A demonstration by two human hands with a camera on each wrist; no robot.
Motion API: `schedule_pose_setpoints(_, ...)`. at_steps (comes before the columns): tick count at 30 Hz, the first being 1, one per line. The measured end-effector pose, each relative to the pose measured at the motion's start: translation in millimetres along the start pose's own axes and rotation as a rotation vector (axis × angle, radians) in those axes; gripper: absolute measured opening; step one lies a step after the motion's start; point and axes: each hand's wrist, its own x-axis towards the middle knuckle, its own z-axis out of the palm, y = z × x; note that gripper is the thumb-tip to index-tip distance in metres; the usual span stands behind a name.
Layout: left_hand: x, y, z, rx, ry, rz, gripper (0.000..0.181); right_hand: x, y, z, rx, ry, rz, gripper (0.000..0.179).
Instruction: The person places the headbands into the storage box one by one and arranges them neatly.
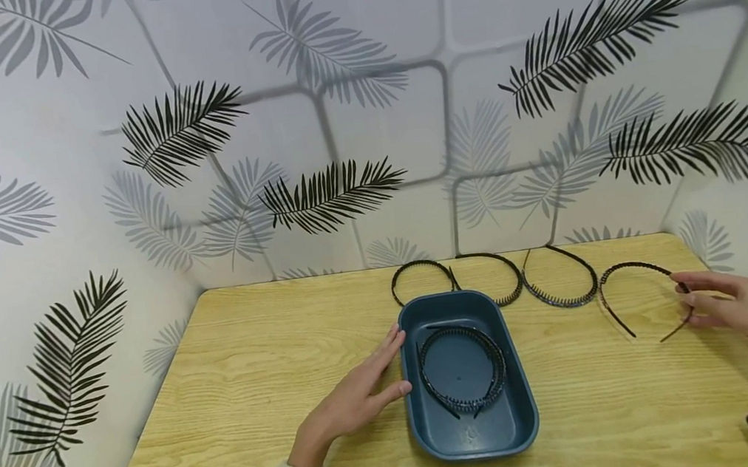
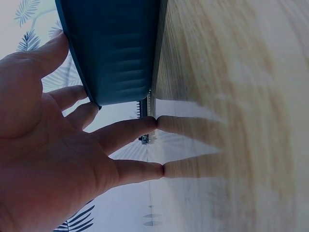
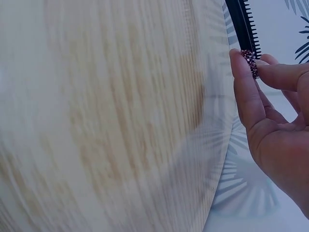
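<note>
Gray and black leaves are covering the pale wall [image 1: 390, 32] behind the yellow wooden table [image 1: 256, 340]. On the table's right side, a black headband [image 1: 644, 265] is curving toward the wall, with its two ends pointing back at the person. The right hand [image 1: 734, 306] is pinching one leg of it between thumb and fingers, and pinkish sparkly stones [image 3: 248, 63] are showing right at the pinch. To its left, three other headbands [image 1: 520, 278] are lying in a row along the back. More headbands [image 1: 472, 406] are resting in a ring inside the blue tub [image 1: 469, 442]. The left hand [image 1: 355, 398] is touching the tub's left side, and its fingers are stretching out straight and spreading apart. The black headband is looking thin and light, likely stiff but a bit springy, so pulling too hard could snap it. Little teeth [image 3: 253, 29] are lining one edge and might be catching on things, and the stones might be giving a bumpy grip, so pinching there is seeming like a good hold.
</note>
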Motion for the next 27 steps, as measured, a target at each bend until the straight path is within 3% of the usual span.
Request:
schedule_pose_setpoints(11,0.1,-0.5,0.0,0.005,-0.001,-0.001,0.078,2.5,-1.4,11.3,0.002,0.055,-0.042,0.037)
schedule_pose_setpoints(17,0.5,-0.2,-0.3,0.015,-0.003,0.007,0.078,0.3,-9.0,19.5,0.090,0.061,-0.074,0.040)
schedule_pose_setpoints(24,0.9,-1.6,0.5,0.016,0.003,0.017,0.078,1.0,-10.4,28.7,-0.011,0.089,-0.099,0.039)
schedule_pose_setpoints(27,0.4,-1.6,0.2,0.016,0.005,0.017,0.078,1.4,-13.8,33.0,-0.002,0.093,-0.105,0.040)
